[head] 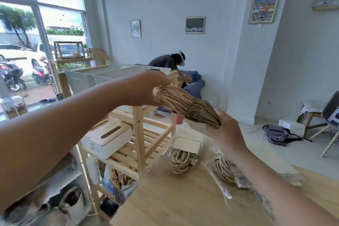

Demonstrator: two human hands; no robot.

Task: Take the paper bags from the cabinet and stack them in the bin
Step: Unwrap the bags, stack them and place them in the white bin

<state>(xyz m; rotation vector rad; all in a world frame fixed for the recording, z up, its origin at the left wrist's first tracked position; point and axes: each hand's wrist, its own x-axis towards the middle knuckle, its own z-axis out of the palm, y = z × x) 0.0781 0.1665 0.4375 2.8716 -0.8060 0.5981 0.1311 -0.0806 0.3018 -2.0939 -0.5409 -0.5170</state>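
Brown flat paper bags (187,105), a thick fanned stack, are hanging in mid-air between both hands, just before the white rectangular plastic bin (117,76) sitting atop the pale wooden slatted rack (139,134). The left hand (146,89) is gripping the far end with curled fingers, and the right hand (224,132) is clasping the near end from below. This stack is seemingly not yet sitting in the bin. Two plastic-wrapped bundles of twine-handled bags (180,159) are lying on the light wooden table (165,203), likely waiting.

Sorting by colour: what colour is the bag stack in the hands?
The bag stack is brown; head view.
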